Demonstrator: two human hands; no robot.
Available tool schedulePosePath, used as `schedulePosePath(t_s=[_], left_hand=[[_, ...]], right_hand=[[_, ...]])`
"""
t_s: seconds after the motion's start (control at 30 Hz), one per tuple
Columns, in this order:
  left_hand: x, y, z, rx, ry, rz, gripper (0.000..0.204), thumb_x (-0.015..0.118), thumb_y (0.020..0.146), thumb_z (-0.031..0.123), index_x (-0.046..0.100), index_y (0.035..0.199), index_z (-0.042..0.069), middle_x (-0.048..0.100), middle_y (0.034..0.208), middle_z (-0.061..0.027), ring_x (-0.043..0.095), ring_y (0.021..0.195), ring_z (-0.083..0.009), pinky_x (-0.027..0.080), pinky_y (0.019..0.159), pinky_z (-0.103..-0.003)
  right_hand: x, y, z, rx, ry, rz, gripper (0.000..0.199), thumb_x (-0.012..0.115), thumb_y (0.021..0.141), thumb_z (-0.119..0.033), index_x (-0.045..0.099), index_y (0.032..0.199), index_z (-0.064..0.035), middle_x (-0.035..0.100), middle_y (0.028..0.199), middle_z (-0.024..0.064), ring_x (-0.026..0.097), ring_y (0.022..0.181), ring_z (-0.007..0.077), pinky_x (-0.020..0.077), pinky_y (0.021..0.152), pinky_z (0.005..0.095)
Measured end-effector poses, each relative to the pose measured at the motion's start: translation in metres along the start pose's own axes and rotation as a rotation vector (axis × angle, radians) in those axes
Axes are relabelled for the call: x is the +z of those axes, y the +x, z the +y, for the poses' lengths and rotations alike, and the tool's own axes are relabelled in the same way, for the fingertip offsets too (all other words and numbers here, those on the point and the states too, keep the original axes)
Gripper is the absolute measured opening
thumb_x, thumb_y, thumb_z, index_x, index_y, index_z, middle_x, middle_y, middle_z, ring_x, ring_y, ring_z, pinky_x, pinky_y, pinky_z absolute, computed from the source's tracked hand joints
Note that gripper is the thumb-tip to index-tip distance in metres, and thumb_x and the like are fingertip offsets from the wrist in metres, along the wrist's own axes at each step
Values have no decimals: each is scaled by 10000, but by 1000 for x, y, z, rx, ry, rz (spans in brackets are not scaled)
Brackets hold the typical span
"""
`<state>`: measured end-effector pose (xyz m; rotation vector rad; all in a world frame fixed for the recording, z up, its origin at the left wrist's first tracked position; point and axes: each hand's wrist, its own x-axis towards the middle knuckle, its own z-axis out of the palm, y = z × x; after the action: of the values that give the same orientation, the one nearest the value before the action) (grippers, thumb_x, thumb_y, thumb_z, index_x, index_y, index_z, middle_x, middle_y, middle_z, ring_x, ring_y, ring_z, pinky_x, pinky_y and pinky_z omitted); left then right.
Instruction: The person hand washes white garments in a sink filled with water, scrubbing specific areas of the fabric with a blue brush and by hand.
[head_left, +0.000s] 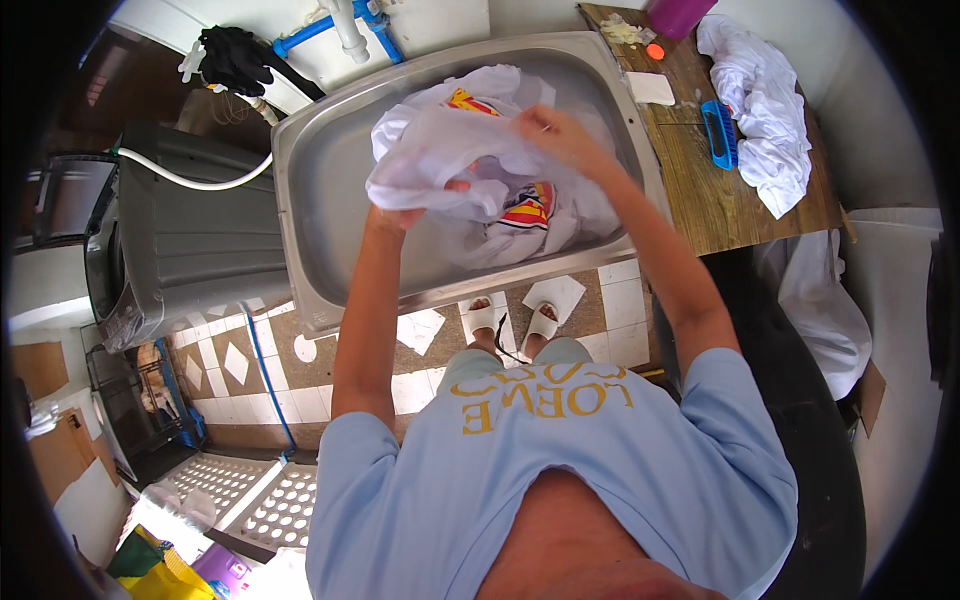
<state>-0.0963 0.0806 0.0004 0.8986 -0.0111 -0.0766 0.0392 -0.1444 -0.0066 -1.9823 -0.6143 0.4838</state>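
A white garment (pixel 440 150) with a red, yellow and blue print is bunched up inside a steel sink (pixel 310 190). My left hand (pixel 400 213) grips its lower left fold from underneath. My right hand (pixel 550 130) pinches the cloth near the top right. Both arms reach out over the sink's front rim. More white cloth lies under the garment in the basin.
A wooden table (pixel 710 190) right of the sink carries a blue brush (pixel 720 133), a white soap bar (pixel 651 88) and a white cloth (pixel 765 110). A grey washing machine (pixel 180 220) stands on the left. Blue and white pipes (pixel 350 25) run behind.
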Motion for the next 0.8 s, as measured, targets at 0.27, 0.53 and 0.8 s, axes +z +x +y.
schedulePosePath(t_s=[0.27,0.53,0.8], left_hand=[[9,-18,53,-137,642,-169,548,660,808,175,457,1294,21,590,1175,-98,596,1045,-230,529,823,-317],[-84,-35,32,-209,-255,1,487,528,898,336,480,1293,55,553,1260,-117,534,1159,-244,404,999,-431],[-55,-46,125,120,-249,-213,624,488,837,391,423,1322,3,491,1317,-173,470,1217,-313,382,996,-467]], right_hand=[[18,7,13,-276,-683,367,383,672,701,-179,575,1046,-45,578,1014,133,577,875,348,474,762,378],[-9,25,-17,214,675,145,339,548,883,-333,593,1121,-97,646,1012,3,617,941,137,501,796,322],[-67,10,-69,157,736,-6,351,561,877,-197,550,1180,-19,632,1091,85,626,979,204,502,877,358]])
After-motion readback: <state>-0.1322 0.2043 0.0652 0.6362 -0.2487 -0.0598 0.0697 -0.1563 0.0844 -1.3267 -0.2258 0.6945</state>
